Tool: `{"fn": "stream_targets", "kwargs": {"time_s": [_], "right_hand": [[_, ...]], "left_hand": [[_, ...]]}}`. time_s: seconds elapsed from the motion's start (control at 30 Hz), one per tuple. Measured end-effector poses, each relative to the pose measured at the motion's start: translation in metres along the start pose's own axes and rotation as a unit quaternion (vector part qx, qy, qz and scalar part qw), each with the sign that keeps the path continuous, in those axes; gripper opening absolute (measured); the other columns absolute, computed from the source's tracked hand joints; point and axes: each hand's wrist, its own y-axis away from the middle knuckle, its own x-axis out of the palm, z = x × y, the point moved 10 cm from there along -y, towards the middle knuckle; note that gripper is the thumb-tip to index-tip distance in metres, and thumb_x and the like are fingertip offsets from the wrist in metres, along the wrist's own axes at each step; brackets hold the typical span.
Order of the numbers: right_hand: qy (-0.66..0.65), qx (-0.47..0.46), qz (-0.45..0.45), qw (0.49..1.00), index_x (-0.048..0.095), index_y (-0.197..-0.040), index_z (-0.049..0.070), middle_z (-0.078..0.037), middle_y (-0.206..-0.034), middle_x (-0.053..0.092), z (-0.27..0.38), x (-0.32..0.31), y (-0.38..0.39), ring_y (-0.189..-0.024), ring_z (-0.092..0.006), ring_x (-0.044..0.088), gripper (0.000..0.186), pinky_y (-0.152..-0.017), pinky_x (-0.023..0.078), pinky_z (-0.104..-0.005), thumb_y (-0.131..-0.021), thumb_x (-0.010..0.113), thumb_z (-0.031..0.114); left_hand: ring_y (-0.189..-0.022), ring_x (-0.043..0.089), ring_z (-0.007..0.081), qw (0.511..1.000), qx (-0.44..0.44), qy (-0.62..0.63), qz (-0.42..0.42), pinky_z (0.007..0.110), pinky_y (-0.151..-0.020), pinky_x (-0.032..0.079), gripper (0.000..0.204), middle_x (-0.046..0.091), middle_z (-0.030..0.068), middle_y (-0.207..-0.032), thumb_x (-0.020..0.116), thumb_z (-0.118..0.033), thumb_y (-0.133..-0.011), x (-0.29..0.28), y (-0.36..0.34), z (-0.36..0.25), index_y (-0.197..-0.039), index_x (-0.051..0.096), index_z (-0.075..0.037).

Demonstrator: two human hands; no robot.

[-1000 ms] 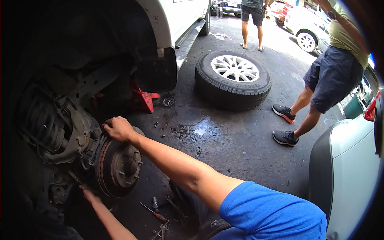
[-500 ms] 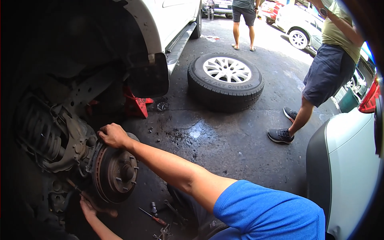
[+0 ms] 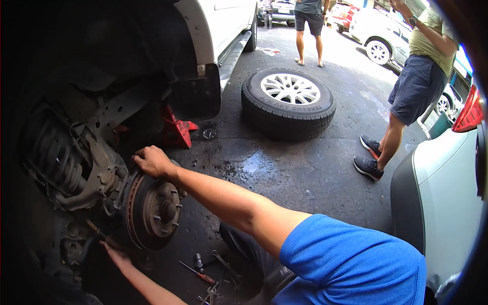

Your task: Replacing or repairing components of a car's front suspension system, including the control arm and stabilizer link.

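My right hand (image 3: 153,160) is curled over the top rim of a rusty brake disc (image 3: 140,216), which has wheel studs round its hub (image 3: 166,209). Low behind the disc, my left hand (image 3: 116,255) reaches in with its fingers stretched out. By its fingertips is a slim, tan-ended thing (image 3: 95,227); shadow hides its kind and whether the fingers touch it. Left of the disc are a dark coil spring (image 3: 58,165) and a metal suspension arm (image 3: 96,185).
A red jack stand (image 3: 176,128) stands under the white vehicle (image 3: 231,25). A removed wheel (image 3: 288,104) lies flat. A screwdriver (image 3: 206,278), a hammer (image 3: 199,260) and wrenches (image 3: 223,262) lie below the disc. Two people (image 3: 419,76) stand beyond; a car corner (image 3: 442,198) is at right.
The view has shifted, so the disc and both hands appear farther right. My right hand stays on the disc's top. The person at right has moved their near foot.
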Motion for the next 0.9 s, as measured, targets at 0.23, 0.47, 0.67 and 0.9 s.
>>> {"fn": "stream_targets", "kwargs": {"time_s": [0.23, 0.47, 0.67, 0.9], "right_hand": [[-0.004, 0.0, 0.01, 1.0, 0.07, -0.104, 0.001, -0.025, -0.096, 0.066, 0.021, 0.019, 0.0, -0.094, -0.0392, 0.064, 0.036, -0.088, 0.05, -0.0422, -0.088, 0.052, 0.029], [0.014, 0.004, -0.005, 1.0, 0.071, -0.1, 0.001, -0.026, -0.09, 0.066, -0.003, 0.004, 0.0, -0.092, -0.0407, 0.064, 0.036, -0.087, 0.05, -0.0438, -0.087, 0.052, 0.029], [-0.004, -0.01, 0.003, 1.0, 0.069, -0.103, 0.0, -0.026, -0.09, 0.066, 0.016, 0.011, 0.0, -0.089, -0.0406, 0.065, 0.036, -0.082, 0.051, -0.0419, -0.09, 0.05, 0.027], [0.005, -0.015, -0.001, 1.0, 0.069, -0.097, -0.001, -0.025, -0.087, 0.066, 0.002, 0.011, 0.001, -0.084, -0.0399, 0.065, 0.034, -0.078, 0.051, -0.0433, -0.088, 0.054, 0.029]], "left_hand": [[-0.105, 0.061, 0.0276, 0.956, 0.079, -0.017, -0.282, 0.044, -0.091, 0.049, 0.056, 0.065, 0.0168, -0.114, 0.065, -0.049, -0.089, -0.08, 0.008, -0.027, -0.11, 0.066, 0.003], [-0.116, 0.055, 0.0354, 0.909, 0.114, -0.245, -0.318, 0.049, -0.101, 0.043, 0.088, 0.055, 0.0224, -0.129, 0.061, -0.064, -0.083, 0.03, 0.086, -0.049, -0.129, 0.049, 0.01], [-0.118, 0.054, 0.0304, 0.979, 0.094, 0.085, -0.161, 0.04, -0.097, 0.044, 0.06, 0.058, 0.0152, -0.128, 0.045, -0.048, -0.098, -0.004, 0.033, -0.021, -0.133, 0.051, 0.001], [-0.112, 0.057, 0.0247, 0.991, 0.086, -0.098, -0.037, 0.04, -0.098, 0.045, 0.049, 0.06, 0.0106, -0.122, 0.041, -0.039, -0.101, 0.038, 0.056, -0.003, -0.131, 0.053, -0.003]]}}
